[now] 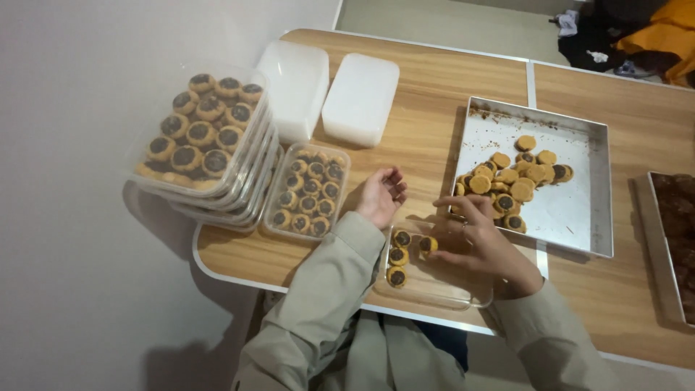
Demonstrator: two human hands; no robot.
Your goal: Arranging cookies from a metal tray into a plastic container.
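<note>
On the wooden bench (434,94), seen from the head camera, a clear plastic container (434,279) sits at the near edge, directly in front of the person. All positions below are given relative to this container.

Right hand (474,239): it rests over the container's far right rim. Its fingers (443,235) are pinched nearly closed on one round cookie with a dark centre (428,244), held just above the container floor beside the first column. The low, close hold appears to suit setting the piece in line.

Left hand (380,195): it lies just beyond the container's far left corner, palm up, fingers loosely curled and half open. Nothing is visible in it.

Inside the container, three placed cookies (397,257) form a column along the left wall, dark centres up; the rest of the floor is bare.

Beyond and to the right stands a square metal baking tray (572,210) with a loose heap of cookies (510,177) gathered at its near left part, within short reach of the right hand.

To the left sits a filled open container (307,192) with cookies in neat rows. Farther left is a stack of filled containers (206,141), presumably stacked to save bench area. Beyond these lie two white lids or boxes (329,90), side by side.

At the far right edge, a dark tray (677,232) is only partly visible; its contents cannot be identified.
</note>
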